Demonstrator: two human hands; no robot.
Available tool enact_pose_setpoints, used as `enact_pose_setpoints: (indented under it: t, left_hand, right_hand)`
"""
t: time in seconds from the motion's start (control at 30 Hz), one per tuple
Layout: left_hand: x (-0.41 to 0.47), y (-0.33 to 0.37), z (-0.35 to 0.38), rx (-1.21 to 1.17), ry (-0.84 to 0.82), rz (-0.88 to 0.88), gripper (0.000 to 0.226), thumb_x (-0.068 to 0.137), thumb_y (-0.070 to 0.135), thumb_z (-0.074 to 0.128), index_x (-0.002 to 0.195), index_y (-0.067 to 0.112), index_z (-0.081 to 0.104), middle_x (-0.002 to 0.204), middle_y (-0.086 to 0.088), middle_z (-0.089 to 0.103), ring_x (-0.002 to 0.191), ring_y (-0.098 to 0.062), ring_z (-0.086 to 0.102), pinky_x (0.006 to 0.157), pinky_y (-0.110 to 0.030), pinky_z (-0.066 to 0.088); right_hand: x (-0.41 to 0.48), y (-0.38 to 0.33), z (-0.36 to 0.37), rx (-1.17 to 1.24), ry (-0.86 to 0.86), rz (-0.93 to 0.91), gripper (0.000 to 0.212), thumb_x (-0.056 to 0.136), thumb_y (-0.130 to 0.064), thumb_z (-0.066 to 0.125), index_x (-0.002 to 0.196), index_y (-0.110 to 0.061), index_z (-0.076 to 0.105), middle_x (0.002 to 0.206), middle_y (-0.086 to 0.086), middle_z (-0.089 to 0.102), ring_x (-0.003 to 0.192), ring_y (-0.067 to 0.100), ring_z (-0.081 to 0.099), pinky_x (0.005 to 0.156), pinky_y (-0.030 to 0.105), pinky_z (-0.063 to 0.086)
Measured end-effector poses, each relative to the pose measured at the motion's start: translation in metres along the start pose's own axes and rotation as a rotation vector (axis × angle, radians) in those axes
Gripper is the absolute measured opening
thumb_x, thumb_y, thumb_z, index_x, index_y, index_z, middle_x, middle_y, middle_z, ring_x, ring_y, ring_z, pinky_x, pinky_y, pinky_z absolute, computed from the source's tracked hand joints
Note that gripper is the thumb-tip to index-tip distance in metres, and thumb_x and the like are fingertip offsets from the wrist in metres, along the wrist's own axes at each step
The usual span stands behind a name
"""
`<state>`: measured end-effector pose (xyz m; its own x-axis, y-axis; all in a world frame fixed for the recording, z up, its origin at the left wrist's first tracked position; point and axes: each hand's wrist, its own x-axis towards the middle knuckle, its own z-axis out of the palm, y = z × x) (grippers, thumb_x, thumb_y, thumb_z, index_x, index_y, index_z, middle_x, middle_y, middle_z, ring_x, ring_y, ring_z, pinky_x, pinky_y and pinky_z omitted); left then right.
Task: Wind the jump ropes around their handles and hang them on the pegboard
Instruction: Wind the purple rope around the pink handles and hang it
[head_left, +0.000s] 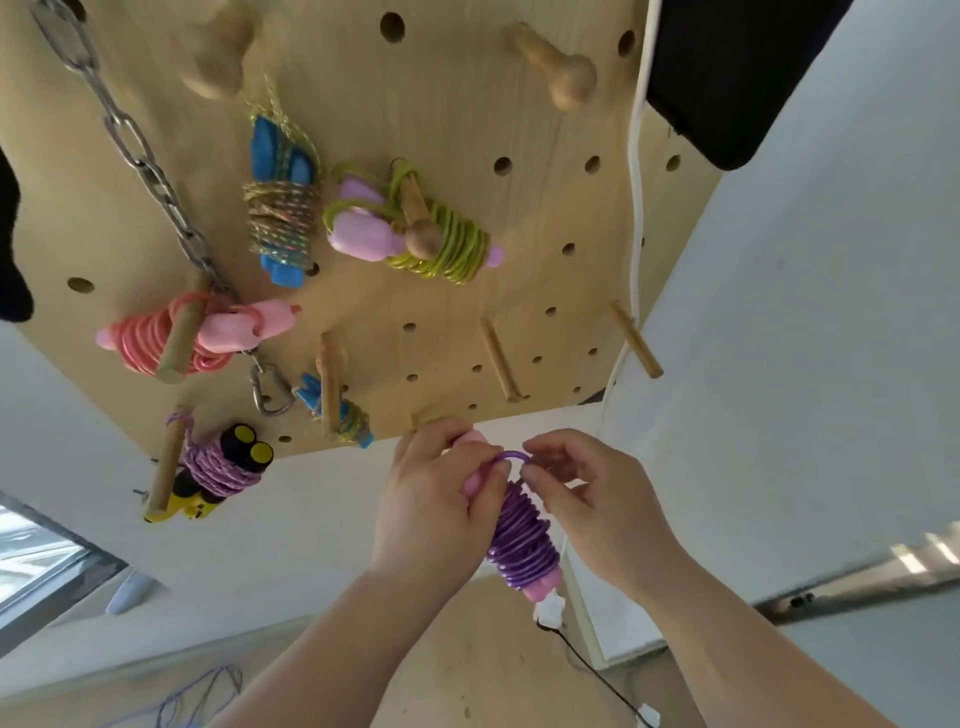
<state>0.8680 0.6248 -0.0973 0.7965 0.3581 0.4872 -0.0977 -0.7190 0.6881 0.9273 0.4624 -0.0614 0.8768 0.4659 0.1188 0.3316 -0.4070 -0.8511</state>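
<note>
Gripping the wound purple jump rope (522, 545) in the left hand (436, 514), just below the pegboard (467, 130); pinching its top loop (511, 457) between right hand (587, 493) fingers (532, 469). Could unravel on a slipped pinch before reaching a bare peg (498, 358).

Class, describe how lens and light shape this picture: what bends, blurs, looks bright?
Head view: the wide lens splays the pegboard and its pegs outward; the upper-left knob peg is blurred; the left hand, right hand and purple rope are sharper; light even, right wall bright.

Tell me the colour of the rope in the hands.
The rope is purple, over pink handles; head view shows it.
</note>
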Motion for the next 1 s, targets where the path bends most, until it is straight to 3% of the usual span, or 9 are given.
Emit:
enact_pose_setpoints:
  t: [0.1, 0.17, 0.37, 0.63, 0.7, 0.8, 1.0]
  left_hand:
    - [0.002, -0.001, 0.002, -0.041, -0.049, 0.01, 0.025, 0.092, 0.034, 0.058, 0.091, 0.018, 0.078, 0.112, 0.005, 0.064, 0.113, -0.018, 0.059, 0.09, -0.034, 0.049]
    - [0.007, 0.005, -0.001, -0.079, -0.059, 0.015, 0.021, 0.092, 0.031, 0.06, 0.09, 0.019, 0.077, 0.114, 0.008, 0.066, 0.118, -0.014, 0.057, 0.094, -0.034, 0.048]
    - [0.048, 0.053, -0.029, -0.102, 0.159, 0.211, 0.022, 0.091, 0.024, 0.061, 0.085, 0.012, 0.078, 0.106, -0.001, 0.07, 0.102, -0.018, 0.061, 0.096, -0.021, 0.042]
    - [0.11, 0.107, -0.056, -0.056, 0.393, 0.327, 0.012, 0.089, 0.013, 0.067, 0.085, 0.005, 0.075, 0.099, -0.007, 0.068, 0.096, -0.025, 0.064, 0.087, -0.048, 0.05]
    - [0.12, 0.114, -0.065, -0.024, 0.415, 0.283, 0.013, 0.089, 0.016, 0.067, 0.085, 0.006, 0.075, 0.095, -0.004, 0.066, 0.092, -0.022, 0.063, 0.085, -0.045, 0.05]
    - [0.128, 0.125, -0.082, 0.08, 0.354, 0.213, 0.014, 0.089, 0.026, 0.066, 0.084, 0.014, 0.073, 0.088, 0.0, 0.061, 0.083, -0.015, 0.057, 0.075, -0.028, 0.046]
    - [0.148, 0.138, -0.089, 0.168, 0.311, 0.254, 0.015, 0.088, 0.031, 0.068, 0.081, 0.019, 0.074, 0.085, -0.004, 0.063, 0.08, -0.014, 0.055, 0.069, -0.025, 0.042]
  right_hand:
    - [0.003, 0.001, 0.005, -0.058, 0.018, -0.025, 0.009, 0.097, -0.02, 0.064, 0.093, -0.026, 0.071, 0.084, -0.015, 0.07, 0.086, 0.01, 0.068, 0.072, 0.029, 0.056]
    - [0.005, -0.006, 0.003, -0.066, 0.052, -0.038, 0.011, 0.099, -0.019, 0.061, 0.091, -0.024, 0.067, 0.083, -0.014, 0.069, 0.085, 0.009, 0.067, 0.072, 0.02, 0.049]
    - [0.015, -0.057, -0.022, -0.038, 0.254, -0.243, 0.011, 0.1, -0.022, 0.055, 0.093, -0.026, 0.062, 0.076, -0.013, 0.069, 0.076, 0.006, 0.068, 0.066, 0.011, 0.046]
    - [0.06, -0.116, -0.066, 0.002, 0.365, -0.522, 0.008, 0.099, -0.017, 0.06, 0.096, -0.015, 0.067, 0.077, -0.008, 0.07, 0.074, 0.006, 0.068, 0.067, 0.015, 0.051]
    - [0.073, -0.127, -0.073, 0.004, 0.373, -0.57, 0.01, 0.098, -0.017, 0.062, 0.096, -0.013, 0.071, 0.077, -0.008, 0.07, 0.075, 0.008, 0.069, 0.068, 0.018, 0.054]
    - [0.088, -0.135, -0.079, -0.005, 0.347, -0.587, 0.01, 0.098, -0.018, 0.063, 0.098, -0.015, 0.072, 0.077, -0.011, 0.071, 0.075, 0.004, 0.07, 0.068, 0.014, 0.053]
    - [0.104, -0.137, -0.095, 0.004, 0.363, -0.637, 0.01, 0.099, -0.019, 0.062, 0.1, -0.014, 0.071, 0.079, -0.008, 0.071, 0.076, 0.004, 0.07, 0.07, 0.016, 0.055]
